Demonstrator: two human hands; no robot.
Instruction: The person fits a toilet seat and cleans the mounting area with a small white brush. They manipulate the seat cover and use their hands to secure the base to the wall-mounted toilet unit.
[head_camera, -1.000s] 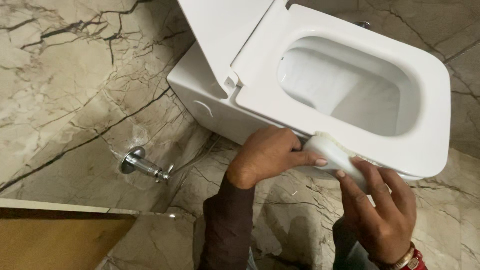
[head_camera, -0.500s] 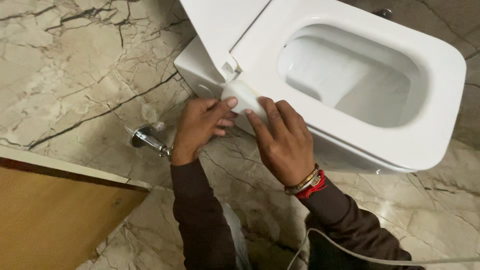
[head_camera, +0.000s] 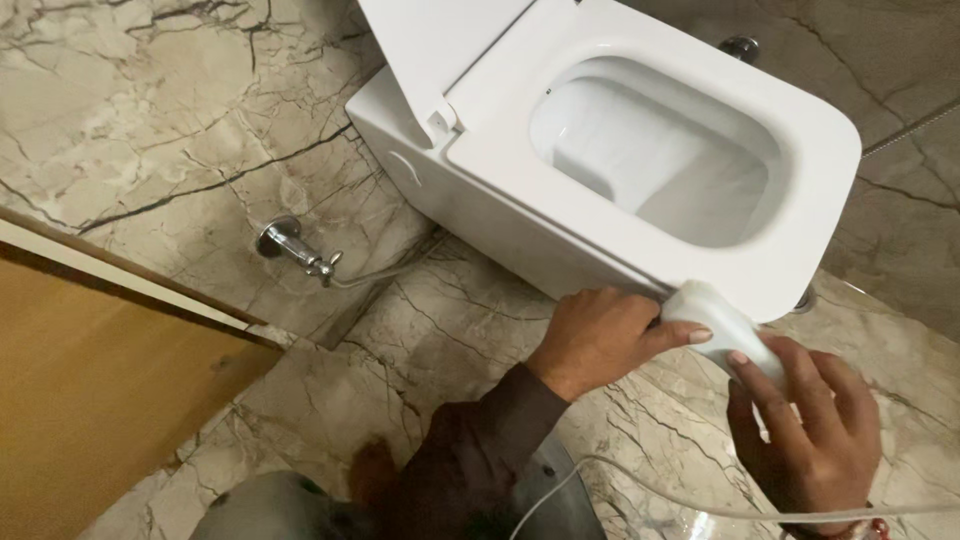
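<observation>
Head view: left hand (head_camera: 598, 335) and right hand (head_camera: 812, 430) are both pressing a small white rounded plastic applicator (head_camera: 722, 328) against the outer rim of the white ceramic toilet bowl (head_camera: 640, 240), at the bowl's 5 o'clock. Each grip is closing loosely on it. The applicator is looking light, stiff and slippery; holding its sides seems best.

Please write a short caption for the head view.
Both hands, left hand and right hand, press a white pad against the toilet rim.
</observation>
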